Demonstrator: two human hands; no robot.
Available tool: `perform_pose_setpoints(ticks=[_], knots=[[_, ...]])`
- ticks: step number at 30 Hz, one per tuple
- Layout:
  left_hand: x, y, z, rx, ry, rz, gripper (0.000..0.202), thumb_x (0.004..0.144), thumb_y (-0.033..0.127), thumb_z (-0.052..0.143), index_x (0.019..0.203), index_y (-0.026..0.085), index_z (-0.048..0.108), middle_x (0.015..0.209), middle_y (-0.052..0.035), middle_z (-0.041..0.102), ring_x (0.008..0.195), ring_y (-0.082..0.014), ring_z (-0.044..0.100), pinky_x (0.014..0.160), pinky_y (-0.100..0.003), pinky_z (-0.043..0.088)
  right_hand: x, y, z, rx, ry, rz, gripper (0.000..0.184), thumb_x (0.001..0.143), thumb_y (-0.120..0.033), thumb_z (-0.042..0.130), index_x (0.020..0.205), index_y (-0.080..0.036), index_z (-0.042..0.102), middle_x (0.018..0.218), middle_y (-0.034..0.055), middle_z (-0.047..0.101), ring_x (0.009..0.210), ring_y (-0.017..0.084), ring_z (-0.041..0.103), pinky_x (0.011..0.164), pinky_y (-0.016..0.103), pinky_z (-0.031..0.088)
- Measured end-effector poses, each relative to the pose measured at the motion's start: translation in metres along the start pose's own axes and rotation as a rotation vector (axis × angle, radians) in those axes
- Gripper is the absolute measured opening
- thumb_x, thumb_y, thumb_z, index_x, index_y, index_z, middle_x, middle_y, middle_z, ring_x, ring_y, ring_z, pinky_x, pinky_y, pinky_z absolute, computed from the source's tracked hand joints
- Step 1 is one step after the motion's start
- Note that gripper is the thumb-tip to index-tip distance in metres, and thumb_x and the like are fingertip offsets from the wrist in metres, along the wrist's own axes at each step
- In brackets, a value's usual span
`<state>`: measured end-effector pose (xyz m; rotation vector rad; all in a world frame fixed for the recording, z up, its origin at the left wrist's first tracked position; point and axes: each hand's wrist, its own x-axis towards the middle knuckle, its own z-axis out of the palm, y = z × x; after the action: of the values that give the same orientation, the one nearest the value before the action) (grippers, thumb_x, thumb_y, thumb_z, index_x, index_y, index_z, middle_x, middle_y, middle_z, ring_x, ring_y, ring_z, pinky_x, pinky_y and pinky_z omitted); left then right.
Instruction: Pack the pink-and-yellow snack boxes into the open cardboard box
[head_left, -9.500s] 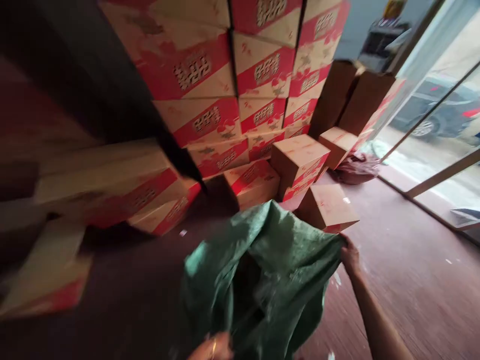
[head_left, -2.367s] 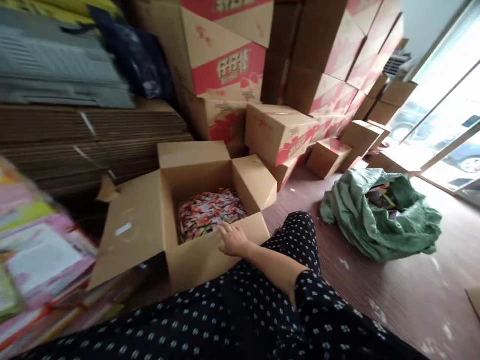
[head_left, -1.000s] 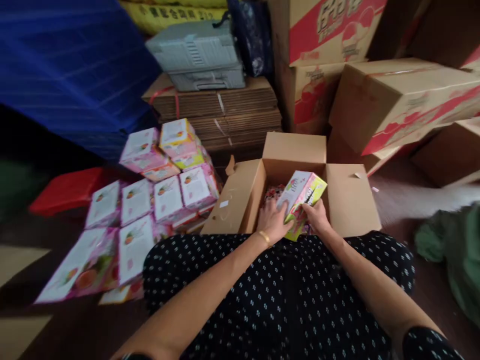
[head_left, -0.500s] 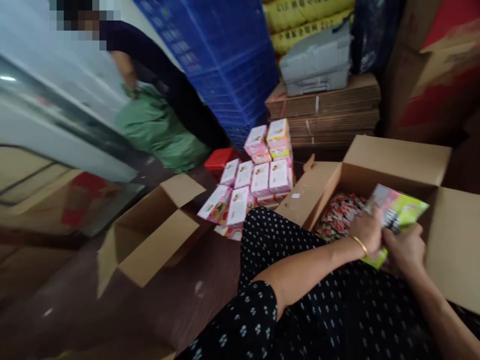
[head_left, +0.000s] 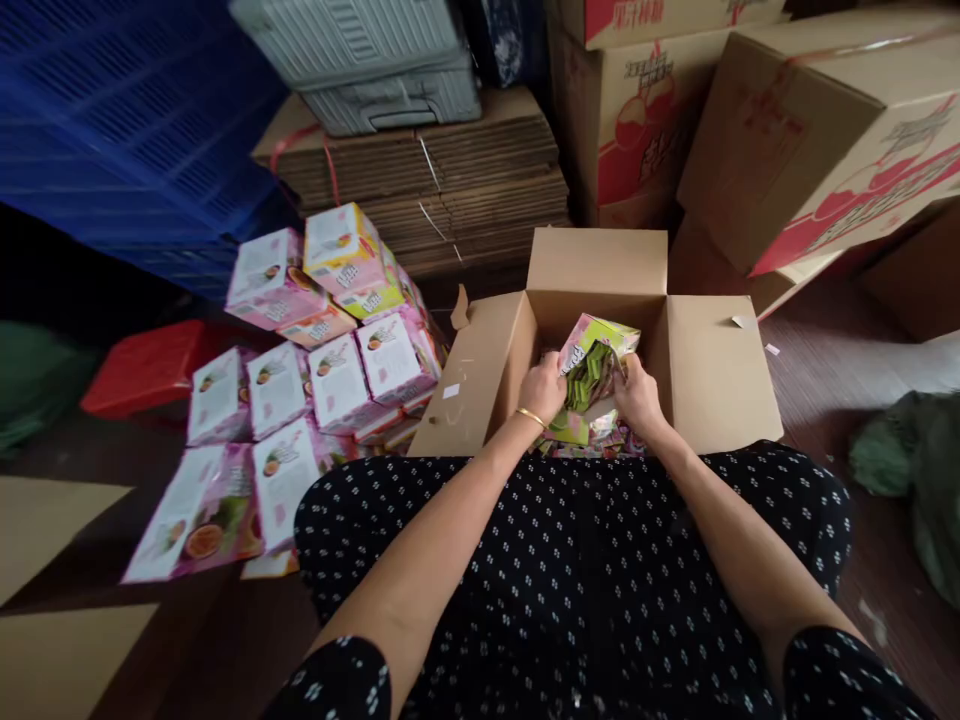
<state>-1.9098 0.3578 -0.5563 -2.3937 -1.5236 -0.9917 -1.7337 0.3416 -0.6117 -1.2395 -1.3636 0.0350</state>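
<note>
Over an open carton (head_left: 598, 262) in front of my lap, I hold a small green and pink printed box (head_left: 624, 337) between both hands. My left hand (head_left: 543, 390), with a gold bracelet at the wrist, is closed on the box's left side. On the right edge, the fingers of my right hand (head_left: 637, 395) are closed too. The box is open on the side toward me, and small green packets (head_left: 592, 376) show inside it. Below, many small wrapped pieces (head_left: 611, 440) lie in the carton.
Stacked pink and white printed boxes (head_left: 285, 470) stand at left, beside a red stool (head_left: 161, 365). Behind are flattened cardboard (head_left: 480, 160), a grey case (head_left: 390, 95) and blue crates (head_left: 135, 130). Large printed cartons (head_left: 832, 140) rise at right, near a green sack (head_left: 930, 460).
My view has turned right, so the other person is out of sight. The printed box is now tilted with its open side toward me, showing the green packets.
</note>
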Motion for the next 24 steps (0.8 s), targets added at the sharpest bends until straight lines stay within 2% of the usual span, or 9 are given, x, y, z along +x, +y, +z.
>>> perform_pose_setpoints(ticks=[4,6,8,12,14,17,20,22,24], knots=[[0.033,-0.040,-0.010,-0.350,0.061,-0.033,0.036,0.082,0.002,0.050,0.104,0.011,0.076,0.094,-0.0114,0.077,0.090,-0.0246,0.071,0.090,-0.030,0.054,0.005,0.005,-0.025,0.032,0.070,-0.012,0.017,0.080,-0.030,0.051,0.096,-0.024,0.055,0.086,0.0072,0.071,0.075,0.024,0.065,0.071,0.033,0.046],[0.046,-0.057,-0.015,-0.450,0.094,-0.049,0.036,0.073,0.001,0.050,0.093,0.013,0.078,0.092,-0.0075,0.078,0.094,-0.0223,0.070,0.091,-0.027,0.054,0.006,0.011,-0.036,0.056,0.121,-0.020,0.023,0.074,-0.026,0.050,0.096,-0.024,0.057,0.087,0.0057,0.071,0.075,0.022,0.064,0.070,0.032,0.045],[0.056,-0.070,-0.020,-0.553,0.089,-0.087,0.033,0.067,0.003,0.053,0.087,0.013,0.077,0.085,-0.0040,0.077,0.089,-0.0208,0.069,0.086,-0.026,0.056,0.009,0.018,-0.043,0.071,0.160,-0.029,0.025,0.071,-0.026,0.049,0.095,-0.024,0.057,0.087,0.0042,0.072,0.076,0.021,0.064,0.070,0.031,0.045],[0.065,-0.073,-0.020,-0.907,0.086,-0.279,0.031,0.066,0.009,0.062,0.094,0.010,0.076,0.081,-0.0037,0.075,0.067,-0.0176,0.065,0.068,-0.029,0.059,0.016,0.030,-0.045,0.129,0.201,-0.032,0.026,0.072,-0.028,0.049,0.096,-0.023,0.057,0.089,0.0038,0.072,0.080,0.020,0.065,0.073,0.031,0.047],[0.063,-0.065,-0.019,-1.001,0.155,-0.298,0.033,0.068,0.010,0.061,0.098,0.009,0.076,0.089,-0.0060,0.077,0.070,-0.0174,0.068,0.070,-0.031,0.060,0.020,0.037,-0.040,0.165,0.264,-0.028,0.029,0.073,-0.029,0.048,0.101,-0.022,0.058,0.095,0.0053,0.073,0.085,0.020,0.066,0.077,0.032,0.050],[0.050,-0.048,-0.021,-0.911,0.309,-0.139,0.031,0.074,0.010,0.057,0.098,0.012,0.077,0.102,-0.0072,0.080,0.093,-0.0201,0.073,0.089,-0.032,0.061,0.025,0.047,-0.023,0.244,0.286,0.104,0.032,0.080,-0.037,0.051,0.106,-0.021,0.059,0.098,0.0069,0.074,0.088,0.021,0.067,0.082,0.035,0.055],[0.037,-0.040,-0.028,-0.696,0.394,0.155,0.035,0.079,0.010,0.053,0.103,0.015,0.077,0.116,-0.0074,0.079,0.115,-0.0220,0.071,0.109,-0.034,0.055,0.031,0.051,-0.007,0.333,0.125,0.224,0.037,0.083,-0.043,0.053,0.108,-0.020,0.065,0.087,0.0053,0.073,0.082,0.022,0.069,0.079,0.039,0.059],[0.038,-0.045,-0.032,-0.595,0.437,0.328,0.038,0.083,0.012,0.053,0.113,0.018,0.076,0.126,-0.0076,0.077,0.122,-0.0230,0.069,0.115,-0.039,0.052,0.035,0.046,-0.006,0.319,0.118,0.142,0.037,0.084,-0.044,0.052,0.107,-0.020,0.069,0.088,0.0064,0.074,0.084,0.024,0.071,0.081,0.040,0.060],[0.047,-0.056,-0.032,-0.536,0.469,0.451,0.037,0.086,0.019,0.058,0.121,0.021,0.073,0.132,-0.0098,0.074,0.128,-0.0261,0.066,0.115,-0.044,0.053,0.040,0.037,-0.011,0.283,0.224,-0.005,0.041,0.086,-0.044,0.051,0.112,-0.020,0.071,0.102,0.0094,0.077,0.094,0.025,0.073,0.088,0.041,0.060]])
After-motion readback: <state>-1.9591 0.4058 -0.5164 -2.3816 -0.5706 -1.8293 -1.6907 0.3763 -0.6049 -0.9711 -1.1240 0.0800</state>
